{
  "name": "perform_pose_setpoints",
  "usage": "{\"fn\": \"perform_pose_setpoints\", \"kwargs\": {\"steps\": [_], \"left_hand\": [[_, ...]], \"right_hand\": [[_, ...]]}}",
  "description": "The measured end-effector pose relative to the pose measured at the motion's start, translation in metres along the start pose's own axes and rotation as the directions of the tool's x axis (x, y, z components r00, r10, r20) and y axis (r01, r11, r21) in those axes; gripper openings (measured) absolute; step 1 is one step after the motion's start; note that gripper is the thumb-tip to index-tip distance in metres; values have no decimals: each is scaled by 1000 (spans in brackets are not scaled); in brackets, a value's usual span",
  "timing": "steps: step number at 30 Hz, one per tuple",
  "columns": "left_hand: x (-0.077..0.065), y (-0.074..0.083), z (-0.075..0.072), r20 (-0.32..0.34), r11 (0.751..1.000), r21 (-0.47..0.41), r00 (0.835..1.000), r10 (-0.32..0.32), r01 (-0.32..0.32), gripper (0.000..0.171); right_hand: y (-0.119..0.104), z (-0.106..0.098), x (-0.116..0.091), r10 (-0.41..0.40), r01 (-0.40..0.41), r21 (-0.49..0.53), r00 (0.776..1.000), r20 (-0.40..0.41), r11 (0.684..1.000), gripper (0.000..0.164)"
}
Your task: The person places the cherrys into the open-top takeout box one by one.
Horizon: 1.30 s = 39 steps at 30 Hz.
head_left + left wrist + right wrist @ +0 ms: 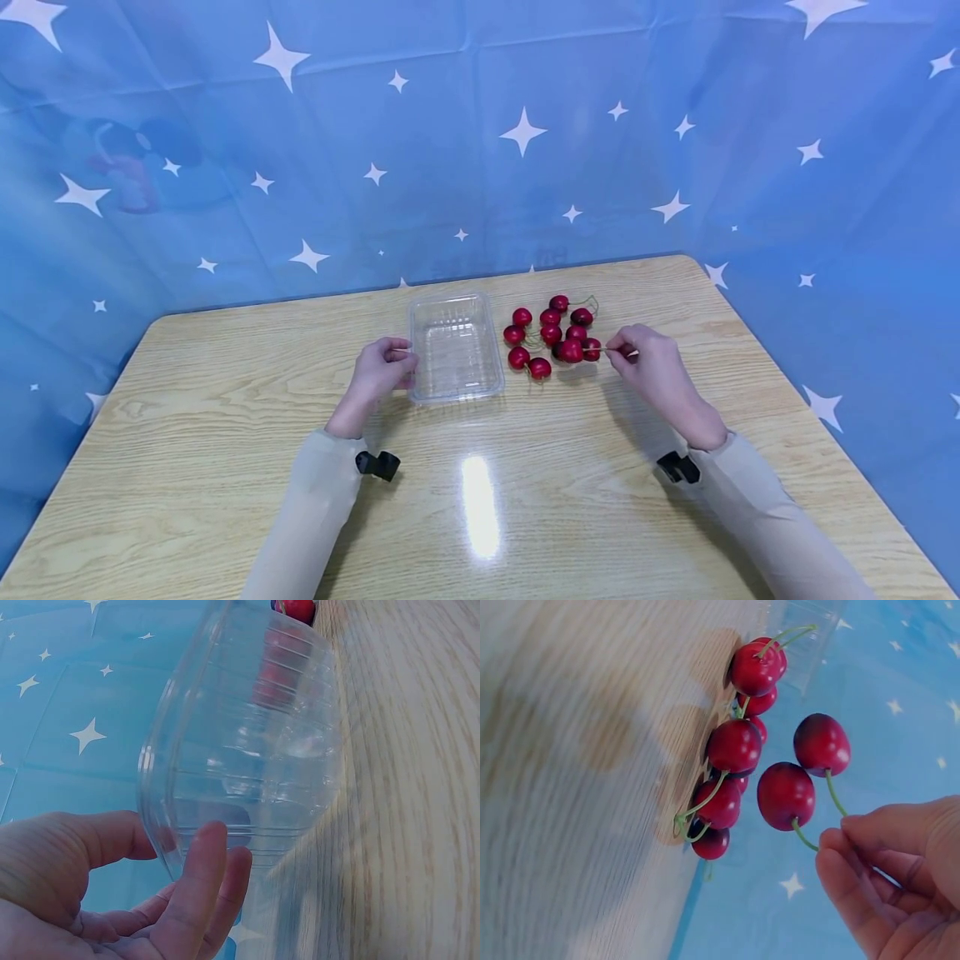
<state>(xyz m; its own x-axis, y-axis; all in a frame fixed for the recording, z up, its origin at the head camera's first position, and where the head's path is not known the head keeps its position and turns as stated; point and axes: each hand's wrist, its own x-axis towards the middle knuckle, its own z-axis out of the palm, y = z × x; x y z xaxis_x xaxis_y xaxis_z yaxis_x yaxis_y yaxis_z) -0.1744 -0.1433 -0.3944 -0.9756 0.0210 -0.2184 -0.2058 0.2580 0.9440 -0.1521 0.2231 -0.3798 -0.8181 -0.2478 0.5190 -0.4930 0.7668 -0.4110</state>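
A clear plastic container stands upright on the table. My left hand grips its left rim, with the thumb on one side and the fingers on the other in the left wrist view. At the right, my right hand pinches the green stems of a pair of cherries between thumb and fingertips. Those two hang above the table in the right wrist view, apart from the rest. Several other red cherries with thin stems lie in a loose group between the container and my right hand.
The light wood table has a bright reflection near its middle front. A blue cloth with white stars hangs behind the table and along its sides. Each wrist carries a small black device.
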Motion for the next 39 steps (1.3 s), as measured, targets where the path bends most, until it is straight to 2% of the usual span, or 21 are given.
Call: {"fn": "perform_pose_setpoints", "kwargs": {"steps": [10,19,31,39], "left_hand": [[0,0,0,-3,1000,5,1000,-13,13,37],[0,0,0,-3,1000,9,1000,-11,11,37],[0,0,0,-14,999,9,999,-32,32,35],[0,1,0,-12,999,11,999,-31,31,35]], "right_hand": [[-3,3,5,13,-11,62,999,-38,998,11],[-8,5,10,42,-36,142,998,-38,989,9],[-17,8,18,143,-143,298,989,23,944,4],[-22,12,22,178,-189,365,982,63,912,3]]}}
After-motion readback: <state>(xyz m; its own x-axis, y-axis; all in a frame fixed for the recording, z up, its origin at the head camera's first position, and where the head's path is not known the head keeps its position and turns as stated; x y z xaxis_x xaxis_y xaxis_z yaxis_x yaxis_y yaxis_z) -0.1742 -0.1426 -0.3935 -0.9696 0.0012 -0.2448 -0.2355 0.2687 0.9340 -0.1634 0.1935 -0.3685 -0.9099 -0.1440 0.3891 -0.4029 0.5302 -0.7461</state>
